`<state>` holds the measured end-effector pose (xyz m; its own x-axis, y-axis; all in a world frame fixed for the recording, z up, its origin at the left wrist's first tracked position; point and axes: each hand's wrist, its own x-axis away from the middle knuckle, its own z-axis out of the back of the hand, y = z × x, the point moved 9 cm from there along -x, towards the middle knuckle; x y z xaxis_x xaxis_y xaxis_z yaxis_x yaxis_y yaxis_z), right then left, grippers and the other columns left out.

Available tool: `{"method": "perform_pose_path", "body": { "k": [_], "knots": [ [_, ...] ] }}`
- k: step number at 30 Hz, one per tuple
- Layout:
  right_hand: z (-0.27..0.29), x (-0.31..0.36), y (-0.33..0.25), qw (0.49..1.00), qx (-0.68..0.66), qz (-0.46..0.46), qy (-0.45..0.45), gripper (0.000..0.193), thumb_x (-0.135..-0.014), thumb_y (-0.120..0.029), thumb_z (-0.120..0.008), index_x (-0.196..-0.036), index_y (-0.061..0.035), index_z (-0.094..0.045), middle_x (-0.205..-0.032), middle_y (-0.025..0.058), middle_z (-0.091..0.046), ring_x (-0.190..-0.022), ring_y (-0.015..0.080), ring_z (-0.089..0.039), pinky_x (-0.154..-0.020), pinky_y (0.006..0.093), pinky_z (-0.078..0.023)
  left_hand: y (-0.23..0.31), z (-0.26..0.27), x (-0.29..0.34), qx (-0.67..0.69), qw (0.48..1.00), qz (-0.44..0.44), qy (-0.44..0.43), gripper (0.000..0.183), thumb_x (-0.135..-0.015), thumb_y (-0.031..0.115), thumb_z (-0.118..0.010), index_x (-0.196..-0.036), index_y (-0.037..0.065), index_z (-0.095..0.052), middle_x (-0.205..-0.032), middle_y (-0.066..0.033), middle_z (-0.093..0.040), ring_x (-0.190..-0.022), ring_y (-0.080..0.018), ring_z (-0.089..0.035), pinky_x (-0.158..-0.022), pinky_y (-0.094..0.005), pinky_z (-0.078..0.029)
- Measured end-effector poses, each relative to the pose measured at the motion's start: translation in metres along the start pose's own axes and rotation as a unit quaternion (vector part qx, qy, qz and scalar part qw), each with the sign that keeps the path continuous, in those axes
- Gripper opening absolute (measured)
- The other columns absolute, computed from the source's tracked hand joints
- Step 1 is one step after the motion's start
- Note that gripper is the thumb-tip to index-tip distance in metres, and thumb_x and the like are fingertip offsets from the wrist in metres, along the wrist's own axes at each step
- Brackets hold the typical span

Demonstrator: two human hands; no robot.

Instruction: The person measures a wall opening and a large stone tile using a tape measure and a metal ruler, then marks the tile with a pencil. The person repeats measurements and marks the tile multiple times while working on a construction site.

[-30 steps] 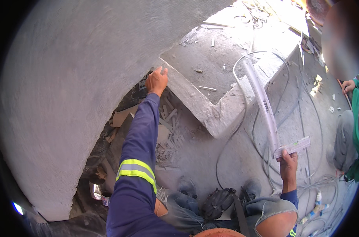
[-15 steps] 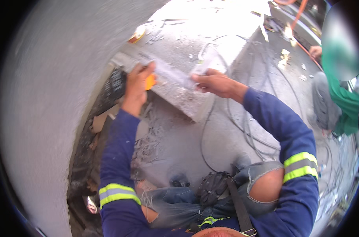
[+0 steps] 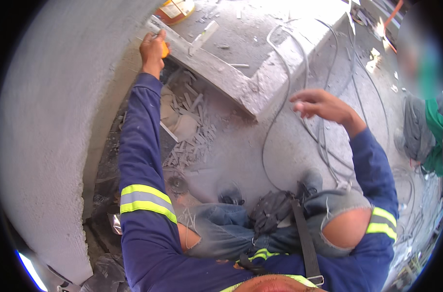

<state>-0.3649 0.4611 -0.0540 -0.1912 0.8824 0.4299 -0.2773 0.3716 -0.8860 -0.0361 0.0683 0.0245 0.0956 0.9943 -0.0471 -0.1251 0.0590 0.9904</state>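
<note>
My left hand (image 3: 153, 54) is closed around a small yellow-orange object (image 3: 165, 49), mostly hidden by the fingers, so its kind is unclear. The hand sits by the wall end of a pale raised ledge (image 3: 221, 75). Across that ledge lies a short whitish strip (image 3: 203, 38) with a small yellowish mark. My right hand (image 3: 322, 105) hovers right of the ledge's corner, above the cables, with fingers apart and nothing in them.
A rough grey wall (image 3: 46, 126) rises on the left. Behind the ledge stands an orange-and-white bucket (image 3: 175, 10). Broken strips (image 3: 189, 141) litter the floor below it. Dark cables (image 3: 328, 155) loop on the right. A person in green (image 3: 432, 136) is at the far right.
My right hand has drawn back right, away from the ledge, and opened. The whitish strip formerly beside it now lies on the ledge. My left hand has reached farther along the wall.
</note>
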Motion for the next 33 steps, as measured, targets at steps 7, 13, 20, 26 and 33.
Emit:
{"method": "perform_pose_path", "body": {
  "k": [7,13,20,26,33],
  "knots": [
    [0.016,0.044,0.067,0.983,-0.125,-0.049,0.127,0.057,-0.107,-0.041,-0.066,-0.145,0.0011,-0.065,-0.121,0.0131,-0.076,-0.103,0.0174,-0.072,-0.093,0.0336,-0.059,-0.010,0.029,-0.049,-0.050,0.997,0.001,0.064,0.069,-0.103,0.021,-0.077,-0.158,-0.004,-0.044,-0.127,-0.0197,-0.068,-0.085,-0.0269,-0.076,-0.059,-0.0367,-0.059],
    [0.003,0.058,0.098,0.978,-0.159,-0.089,0.105,0.052,-0.108,-0.037,-0.067,-0.143,0.0008,-0.066,-0.121,0.0119,-0.076,-0.102,0.0169,-0.071,-0.092,0.0324,-0.058,-0.021,0.054,-0.083,-0.075,0.989,-0.012,0.128,0.066,-0.104,0.022,-0.076,-0.158,-0.001,-0.046,-0.123,-0.0179,-0.069,-0.081,-0.0243,-0.074,-0.056,-0.0348,-0.056],
    [-0.005,0.057,0.116,0.978,-0.161,-0.109,0.079,0.052,-0.107,-0.039,-0.068,-0.142,0.0004,-0.067,-0.122,0.0133,-0.076,-0.103,0.0182,-0.071,-0.093,0.0341,-0.058,-0.033,0.069,-0.103,-0.032,0.989,0.006,0.143,0.063,-0.104,0.024,-0.075,-0.156,0.001,-0.049,-0.119,-0.0156,-0.068,-0.077,-0.0245,-0.071,-0.055,-0.0360,-0.054],
    [-0.012,0.050,0.115,0.979,-0.146,-0.122,0.069,0.056,-0.108,-0.040,-0.068,-0.144,0.0025,-0.065,-0.123,0.0153,-0.076,-0.105,0.0199,-0.072,-0.094,0.0350,-0.058,-0.045,0.069,-0.099,-0.018,0.985,0.017,0.168,0.057,-0.105,0.025,-0.075,-0.151,0.001,-0.052,-0.119,-0.0156,-0.068,-0.079,-0.0252,-0.072,-0.056,-0.0395,-0.056],
    [-0.018,0.042,0.109,0.979,-0.153,-0.122,0.053,0.057,-0.107,-0.038,-0.069,-0.144,0.0047,-0.064,-0.124,0.0170,-0.075,-0.106,0.0211,-0.072,-0.096,0.0362,-0.057,-0.050,0.074,-0.110,-0.011,0.987,0.010,0.160,0.042,-0.105,0.026,-0.075,-0.137,0.005,-0.058,-0.117,-0.0140,-0.069,-0.078,-0.0266,-0.073,-0.056,-0.0401,-0.057]
  ]
}}
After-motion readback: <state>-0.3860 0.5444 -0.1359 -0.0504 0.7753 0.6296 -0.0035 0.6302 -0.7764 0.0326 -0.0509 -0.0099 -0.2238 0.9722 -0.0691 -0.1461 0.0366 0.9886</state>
